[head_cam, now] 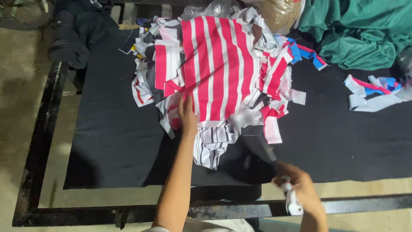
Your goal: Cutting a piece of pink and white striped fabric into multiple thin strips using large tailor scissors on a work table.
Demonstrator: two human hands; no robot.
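while the left hand [187, 115] presses flat on striped cloth [219, 68], the right grip [300, 189] clasps scissors [281, 180].

Left hand [187, 115] flat on pink-striped cloth [219, 68], right hand [300, 187] gripping scissors [274, 161].

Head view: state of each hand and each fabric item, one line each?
left hand: fingers flat, pressing on the striped piece
right hand: closed on a white-handled tool, blade blurred
pink-and-white striped piece: spread flat on top of the pile
scrap pile: loose, heaped under the striped piece
green cloth: crumpled at the far right
black mat: lying flat on the frame
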